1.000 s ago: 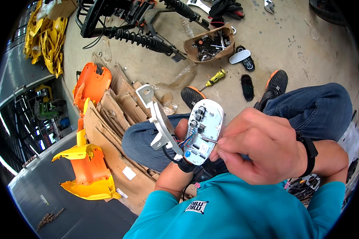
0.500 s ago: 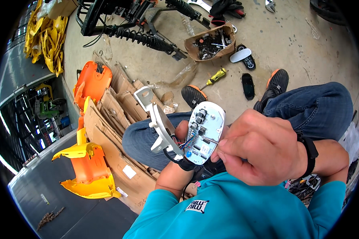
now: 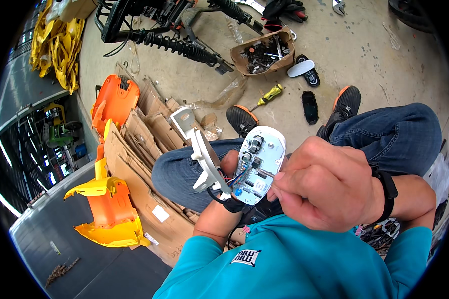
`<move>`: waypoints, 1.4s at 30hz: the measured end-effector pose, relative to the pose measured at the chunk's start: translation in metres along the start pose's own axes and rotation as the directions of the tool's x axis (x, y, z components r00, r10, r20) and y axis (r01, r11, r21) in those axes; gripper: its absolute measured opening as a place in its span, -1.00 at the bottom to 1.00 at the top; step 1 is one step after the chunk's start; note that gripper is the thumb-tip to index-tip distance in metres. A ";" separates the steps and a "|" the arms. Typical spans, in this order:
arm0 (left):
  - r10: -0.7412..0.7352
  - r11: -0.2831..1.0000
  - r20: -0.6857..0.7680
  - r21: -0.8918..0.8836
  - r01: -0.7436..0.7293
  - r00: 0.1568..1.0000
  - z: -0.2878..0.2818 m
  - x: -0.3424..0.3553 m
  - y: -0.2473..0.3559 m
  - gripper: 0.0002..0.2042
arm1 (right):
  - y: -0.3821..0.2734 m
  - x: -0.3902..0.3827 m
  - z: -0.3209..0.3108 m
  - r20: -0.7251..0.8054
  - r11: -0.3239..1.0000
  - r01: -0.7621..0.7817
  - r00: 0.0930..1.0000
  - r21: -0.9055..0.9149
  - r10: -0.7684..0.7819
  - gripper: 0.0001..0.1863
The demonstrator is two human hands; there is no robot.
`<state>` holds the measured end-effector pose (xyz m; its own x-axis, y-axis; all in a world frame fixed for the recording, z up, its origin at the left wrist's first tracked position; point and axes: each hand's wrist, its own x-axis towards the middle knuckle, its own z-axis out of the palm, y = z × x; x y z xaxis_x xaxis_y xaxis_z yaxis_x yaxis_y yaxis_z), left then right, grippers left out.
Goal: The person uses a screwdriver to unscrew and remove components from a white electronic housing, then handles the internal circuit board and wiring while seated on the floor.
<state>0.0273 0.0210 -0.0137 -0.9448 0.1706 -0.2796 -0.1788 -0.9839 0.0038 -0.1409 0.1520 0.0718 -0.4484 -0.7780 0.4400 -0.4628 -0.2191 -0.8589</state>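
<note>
A white oval circuit board (image 3: 262, 162) with black components and a bunch of coloured wires (image 3: 240, 175) sits upright over my lap. My left hand (image 3: 229, 162) holds it from behind; most of that hand is hidden, with a finger showing at the board's left edge. Beside the board stands a white plastic housing with a bracket (image 3: 202, 157), joined to it by wires. My right hand (image 3: 324, 184) is closed in a pinch around a thin metal tool (image 3: 267, 173), whose tip reaches the middle of the board. Its exact kind is too small to tell.
On the floor ahead lie a yellow screwdriver (image 3: 271, 94), a cardboard box of screws and small parts (image 3: 262, 55), a dark oval cover (image 3: 310, 107) and black gloves (image 3: 284, 11). A vehicle frame with springs (image 3: 179, 48) stands beyond. Flattened cardboard (image 3: 134, 174) and orange-yellow plastic panels (image 3: 110, 209) are at left.
The board and its housing have shifted slightly to the right and turned a little. My right hand has hardly moved, and the thin tool stays at the board.
</note>
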 end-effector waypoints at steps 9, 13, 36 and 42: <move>-0.008 1.000 0.012 -0.006 0.008 1.000 0.004 0.005 0.000 -0.15 | -0.002 0.000 -0.001 0.023 0.999 -0.011 1.000 -0.045 0.012 -0.77; -0.072 0.997 -0.034 0.038 0.073 0.997 0.007 0.004 0.005 -0.12 | -0.003 0.000 -0.001 0.022 0.997 -0.029 0.999 -0.074 0.030 -0.78; 0.009 0.999 -0.025 0.033 -0.008 1.000 0.009 0.006 0.001 -0.17 | -0.001 0.001 0.000 -0.016 0.999 -0.035 0.999 -0.032 0.035 -0.77; -0.011 1.000 -0.052 -0.004 0.011 0.999 0.006 0.005 -0.001 -0.17 | -0.002 0.001 0.000 -0.013 0.998 -0.038 0.999 -0.042 0.037 -0.77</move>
<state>0.0214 0.0230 -0.0090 -0.9272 0.1787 -0.3293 -0.1882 -0.9821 -0.0032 -0.1409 0.1518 0.0737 -0.4755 -0.7777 0.4112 -0.4774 -0.1645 -0.8632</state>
